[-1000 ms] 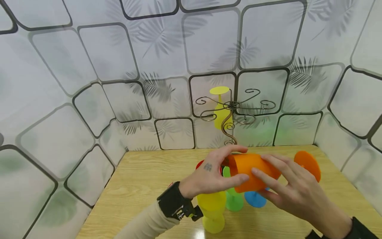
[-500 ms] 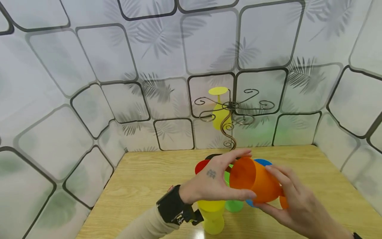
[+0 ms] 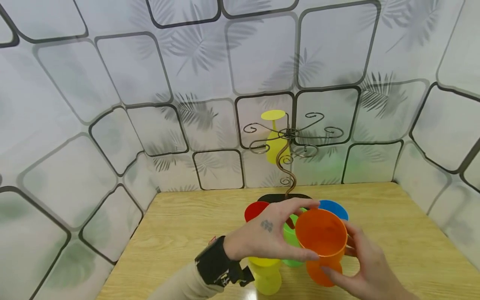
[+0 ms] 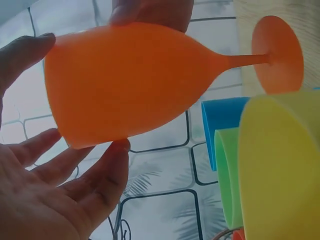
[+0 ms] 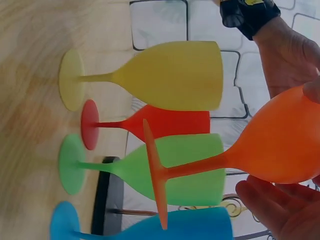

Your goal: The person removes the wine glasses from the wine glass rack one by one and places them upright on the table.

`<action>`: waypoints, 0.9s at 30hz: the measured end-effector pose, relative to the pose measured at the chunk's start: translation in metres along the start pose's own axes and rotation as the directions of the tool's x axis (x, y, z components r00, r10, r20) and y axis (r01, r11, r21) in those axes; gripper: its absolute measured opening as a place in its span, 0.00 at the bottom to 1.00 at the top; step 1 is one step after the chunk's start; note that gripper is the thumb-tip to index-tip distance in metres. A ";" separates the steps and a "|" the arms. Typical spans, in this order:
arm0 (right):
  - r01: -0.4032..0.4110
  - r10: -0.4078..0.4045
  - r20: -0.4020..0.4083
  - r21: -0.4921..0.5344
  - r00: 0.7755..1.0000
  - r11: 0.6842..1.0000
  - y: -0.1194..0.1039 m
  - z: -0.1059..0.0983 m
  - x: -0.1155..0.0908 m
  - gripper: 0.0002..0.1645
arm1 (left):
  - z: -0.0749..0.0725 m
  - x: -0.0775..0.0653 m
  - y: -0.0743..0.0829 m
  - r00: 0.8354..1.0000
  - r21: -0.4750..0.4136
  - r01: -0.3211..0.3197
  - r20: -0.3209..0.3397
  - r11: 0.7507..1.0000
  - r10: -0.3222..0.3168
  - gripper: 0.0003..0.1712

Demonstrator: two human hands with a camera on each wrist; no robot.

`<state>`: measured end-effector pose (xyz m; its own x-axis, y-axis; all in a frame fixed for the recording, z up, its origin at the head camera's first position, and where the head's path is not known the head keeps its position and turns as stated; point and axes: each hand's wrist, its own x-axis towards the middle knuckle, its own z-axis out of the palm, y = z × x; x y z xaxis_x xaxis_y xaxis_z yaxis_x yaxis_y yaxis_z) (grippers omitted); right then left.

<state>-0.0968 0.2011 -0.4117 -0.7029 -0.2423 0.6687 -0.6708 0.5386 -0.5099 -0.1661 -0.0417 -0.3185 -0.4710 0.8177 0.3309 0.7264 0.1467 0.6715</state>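
An orange plastic wine glass (image 3: 324, 266) is held off the table between both hands, its mouth turned up towards the head camera. My left hand (image 3: 266, 235) grips it near the rim, the thumb on the near side and the fingers on the far side. Lower on the bowl, my right hand (image 3: 369, 260) holds it with thumb and fingers. In the right wrist view its stem and foot (image 5: 159, 175) stick out free. Just behind and left stand a yellow glass (image 5: 172, 75), a red glass (image 5: 172, 120), a green glass (image 5: 185, 160) and a blue glass (image 3: 334, 209), all upright.
A bronze metal stand with curled arms (image 3: 288, 133) rises at the back from a black base (image 3: 273, 197). Another yellow glass (image 3: 276, 148) hangs upside down on it. Patterned curtains (image 3: 210, 62) enclose the wooden table (image 3: 187, 225).
The orange glass has swung from lying sideways, mouth to the left, to nearly upright with its mouth up. My right hand has moved lower with it; the left hand has barely moved.
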 end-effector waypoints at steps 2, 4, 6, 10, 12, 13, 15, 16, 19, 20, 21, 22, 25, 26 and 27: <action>-0.020 0.020 0.002 0.002 1.000 1.000 0.001 0.004 -0.004 0.59 | 0.000 -0.002 -0.002 0.999 0.023 0.013 0.031 1.000 -0.014 0.45; -0.026 0.026 0.005 0.024 1.000 0.999 0.004 0.010 -0.007 0.59 | 0.001 -0.003 -0.004 0.998 0.050 0.022 0.061 0.999 -0.025 0.44; -0.057 0.056 0.024 0.037 0.998 0.998 0.005 0.015 -0.011 0.57 | 0.001 -0.005 -0.006 0.995 0.071 0.030 0.090 0.997 -0.036 0.43; -0.159 0.155 0.061 0.062 0.986 0.985 0.006 0.025 -0.016 0.53 | 0.002 -0.008 -0.008 0.990 0.128 0.051 0.127 0.991 -0.067 0.43; -0.195 0.189 0.076 0.075 0.979 0.978 0.006 0.029 -0.017 0.51 | 0.003 -0.010 -0.009 0.987 0.164 0.067 0.135 0.984 -0.090 0.44; -0.213 0.206 0.084 0.080 0.975 0.974 0.006 0.031 -0.018 0.51 | 0.003 -0.010 -0.009 0.985 0.183 0.073 0.141 0.980 -0.099 0.44; -0.237 0.228 0.097 0.088 0.969 0.967 0.006 0.034 -0.019 0.50 | 0.004 -0.011 -0.010 0.981 0.227 0.085 0.149 0.970 -0.121 0.43; -0.250 0.240 0.104 0.093 0.965 0.964 0.006 0.035 -0.020 0.49 | 0.005 -0.011 -0.011 0.979 0.242 0.091 0.157 0.966 -0.131 0.43; -0.280 0.269 0.118 0.084 0.956 0.956 0.006 0.039 -0.022 0.47 | 0.005 -0.012 -0.012 0.970 0.277 0.109 0.181 0.955 -0.163 0.43; -0.288 0.278 0.120 0.079 0.953 0.954 0.007 0.040 -0.022 0.47 | 0.004 -0.012 -0.013 0.967 0.290 0.118 0.185 0.950 -0.176 0.43; -0.297 0.287 0.123 0.071 0.950 0.952 0.007 0.041 -0.022 0.47 | 0.004 -0.012 -0.014 0.964 0.297 0.127 0.188 0.946 -0.188 0.43; -0.306 0.297 0.125 0.066 0.947 0.950 0.007 0.042 -0.022 0.47 | 0.004 -0.013 -0.014 0.961 0.300 0.137 0.191 0.944 -0.200 0.43; -0.350 0.338 0.142 0.064 0.930 0.935 0.008 0.046 -0.023 0.47 | 0.005 -0.014 -0.017 0.951 0.318 0.165 0.201 0.934 -0.236 0.44; -0.365 0.352 0.150 0.071 0.924 0.928 0.008 0.047 -0.023 0.46 | 0.006 -0.014 -0.018 0.946 0.321 0.175 0.206 0.931 -0.249 0.44; -0.377 0.362 0.159 0.078 0.918 0.923 0.009 0.049 -0.024 0.46 | 0.007 -0.015 -0.018 0.942 0.322 0.184 0.212 0.929 -0.260 0.44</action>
<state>-0.0976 0.1723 -0.4585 -0.9261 -0.1558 0.3436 -0.3722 0.5255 -0.7651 -0.1689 -0.0524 -0.3401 -0.5267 0.8500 -0.0030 0.7492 0.4659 0.4708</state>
